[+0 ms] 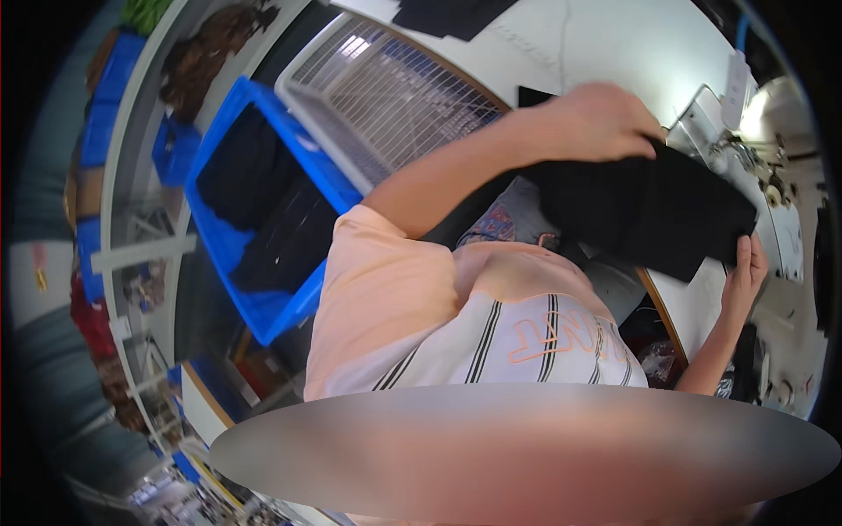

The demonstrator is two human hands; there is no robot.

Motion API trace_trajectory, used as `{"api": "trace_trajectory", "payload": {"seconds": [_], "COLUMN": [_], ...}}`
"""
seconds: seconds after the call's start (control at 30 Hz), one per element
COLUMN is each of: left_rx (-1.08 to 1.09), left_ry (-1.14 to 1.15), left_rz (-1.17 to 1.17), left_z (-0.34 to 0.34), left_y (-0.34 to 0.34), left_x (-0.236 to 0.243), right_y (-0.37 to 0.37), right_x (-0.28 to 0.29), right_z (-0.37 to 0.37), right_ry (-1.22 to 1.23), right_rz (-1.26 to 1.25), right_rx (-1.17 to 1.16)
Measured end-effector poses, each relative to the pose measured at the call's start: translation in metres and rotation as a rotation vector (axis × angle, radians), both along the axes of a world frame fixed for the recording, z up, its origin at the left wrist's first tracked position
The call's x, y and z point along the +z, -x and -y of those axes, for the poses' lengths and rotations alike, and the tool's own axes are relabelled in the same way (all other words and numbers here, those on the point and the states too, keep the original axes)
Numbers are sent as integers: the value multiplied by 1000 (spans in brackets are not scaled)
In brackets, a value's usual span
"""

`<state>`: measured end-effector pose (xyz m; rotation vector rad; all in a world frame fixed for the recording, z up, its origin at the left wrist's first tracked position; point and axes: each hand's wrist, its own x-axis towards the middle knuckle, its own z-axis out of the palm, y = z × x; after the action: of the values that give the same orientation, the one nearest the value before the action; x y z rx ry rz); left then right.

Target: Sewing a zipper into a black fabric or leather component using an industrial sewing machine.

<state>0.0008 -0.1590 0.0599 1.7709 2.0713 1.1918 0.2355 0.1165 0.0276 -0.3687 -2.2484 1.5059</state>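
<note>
As the left hand (601, 123) curls its fingers onto the upper edge of a black cloth (649, 206), the right hand (747, 266) pinches the cloth's right edge between nearly closed thumb and fingers. The cloth spans both hands, near a white table (605, 44); a blue crate (266, 326) holding dark fabric (289, 232) stands left.

There are 2 grips (605, 123) (745, 263), 1 large blue tub (267, 314), 1 gridded basket (329, 140).

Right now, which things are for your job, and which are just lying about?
For the job:
black cloth, in left hand and right hand
probably blue bin with dark cloth

Seemingly just about:
pale grid basket
brown bundle
green bundle
</note>
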Motion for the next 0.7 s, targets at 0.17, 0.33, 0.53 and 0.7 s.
{"api": "trace_trajectory", "payload": {"seconds": [0.17, 0.33, 0.53, 0.7], "left_rx": [711, 1069, 1338, 1332], "left_ry": [-12, 257, 726, 1029], "left_rz": [504, 732, 543, -20], "left_z": [208, 448, 543, 422], "left_y": [14, -13, -27, 33], "left_x": [41, 21, -118, -45], "right_y": [11, 17, -6, -78], "right_x": [-21, -32, -2, -24], "right_z": [4, 10, 15, -28], "right_ry": [31, 33, -716, -870], "right_rz": [151, 80, 179, 238], "right_rx": [-137, -95, -183, -253]}}
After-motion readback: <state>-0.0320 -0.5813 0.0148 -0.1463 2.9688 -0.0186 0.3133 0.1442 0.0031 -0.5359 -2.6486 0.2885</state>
